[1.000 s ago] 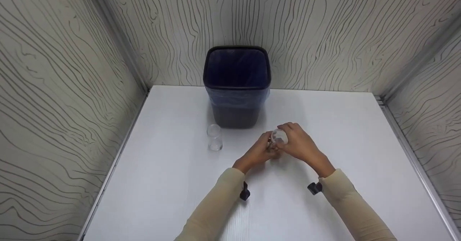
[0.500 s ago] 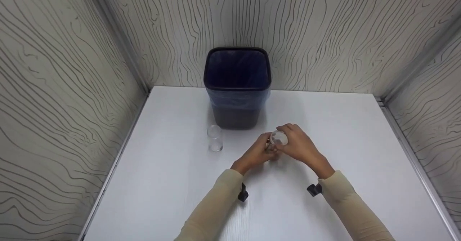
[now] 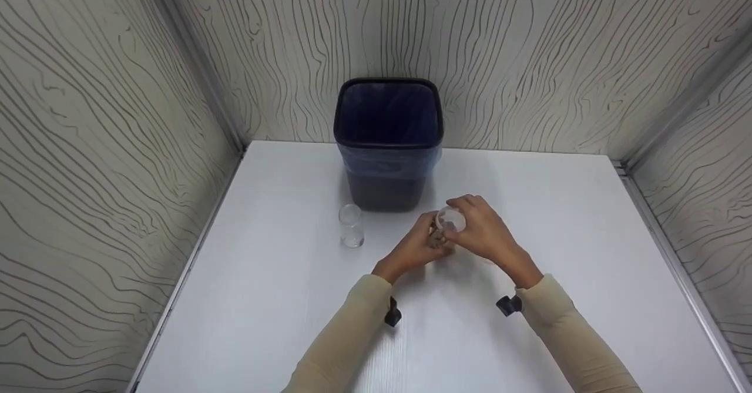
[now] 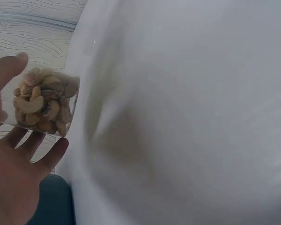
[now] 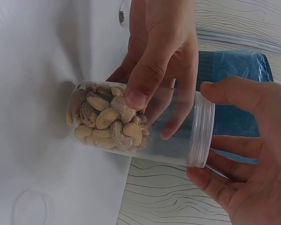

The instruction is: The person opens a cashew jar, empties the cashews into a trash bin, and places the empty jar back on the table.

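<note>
A clear jar [image 5: 168,150] of mixed nuts [image 5: 107,117], cashews among them, is held between both hands. My left hand [image 3: 417,243] grips the body of the jar, thumb on one side and fingers round the other. At its top, my right hand [image 3: 484,231] pinches the clear ridged lid [image 5: 202,131] between thumb and fingers. In the left wrist view the nuts [image 4: 44,101] show through the wall, while the jar's upper part is out of frame. Left of the hands, a second clear jar [image 3: 351,227] stands upright on the white table [image 3: 270,299].
Behind the jars stands a dark bin [image 3: 385,190] with a blue liner [image 3: 388,158], against the patterned back wall [image 3: 499,58]. In the right wrist view a clear round ring-shaped piece [image 5: 48,211] lies on the table. Patterned panels flank both sides.
Both hands have shifted slightly left and away with the jar, and more of the nuts shows between them. The second jar and the bin stay in place.
</note>
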### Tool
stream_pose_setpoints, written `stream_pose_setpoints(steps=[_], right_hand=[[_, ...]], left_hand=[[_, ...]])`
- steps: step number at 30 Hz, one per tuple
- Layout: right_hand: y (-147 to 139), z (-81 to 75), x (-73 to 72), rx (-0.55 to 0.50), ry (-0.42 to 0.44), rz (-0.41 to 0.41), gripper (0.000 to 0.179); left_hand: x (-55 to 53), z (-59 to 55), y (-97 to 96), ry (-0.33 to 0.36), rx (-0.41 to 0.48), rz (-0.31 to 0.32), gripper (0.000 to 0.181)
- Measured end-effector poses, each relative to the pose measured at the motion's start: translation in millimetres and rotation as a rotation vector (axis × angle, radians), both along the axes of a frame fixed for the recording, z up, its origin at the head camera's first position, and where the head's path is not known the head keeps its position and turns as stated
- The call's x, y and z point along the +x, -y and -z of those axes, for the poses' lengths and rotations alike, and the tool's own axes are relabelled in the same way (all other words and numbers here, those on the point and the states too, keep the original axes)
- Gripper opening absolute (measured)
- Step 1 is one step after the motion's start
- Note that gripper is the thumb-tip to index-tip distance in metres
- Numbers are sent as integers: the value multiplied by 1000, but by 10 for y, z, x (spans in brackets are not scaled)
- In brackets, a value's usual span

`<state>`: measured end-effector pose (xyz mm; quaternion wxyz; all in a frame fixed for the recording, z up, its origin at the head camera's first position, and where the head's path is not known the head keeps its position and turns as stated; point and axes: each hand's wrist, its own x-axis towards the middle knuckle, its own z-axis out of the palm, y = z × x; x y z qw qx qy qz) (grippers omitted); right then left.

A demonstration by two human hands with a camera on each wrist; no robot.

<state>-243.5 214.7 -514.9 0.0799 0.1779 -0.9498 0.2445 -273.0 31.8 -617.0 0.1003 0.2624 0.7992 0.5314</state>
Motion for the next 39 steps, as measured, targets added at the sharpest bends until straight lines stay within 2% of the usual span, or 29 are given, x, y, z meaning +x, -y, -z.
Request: stream_pose_setpoints(steps=[5, 12, 21, 27, 35, 39], right_hand=[[49, -57, -12, -43, -27, -13, 58], [93, -97, -21, -88, 8, -20, 57], [102, -120, -39, -134, 100, -71, 60], [137, -146, -76, -161, 135, -62, 60], [195, -126, -159, -146, 150, -3, 68], [218, -112, -202, -131, 179, 48, 75]], left_hand=[[-15, -24, 25, -15, 46, -21, 90], [-52, -60, 91, -83, 51, -43, 81], [-56, -135, 215, -122, -37, -100, 77], [-40, -181, 260, -145, -148, -163, 81], [-29, -254, 279, -330, -278, -228, 78], [-15, -294, 295, -394, -345, -254, 79]])
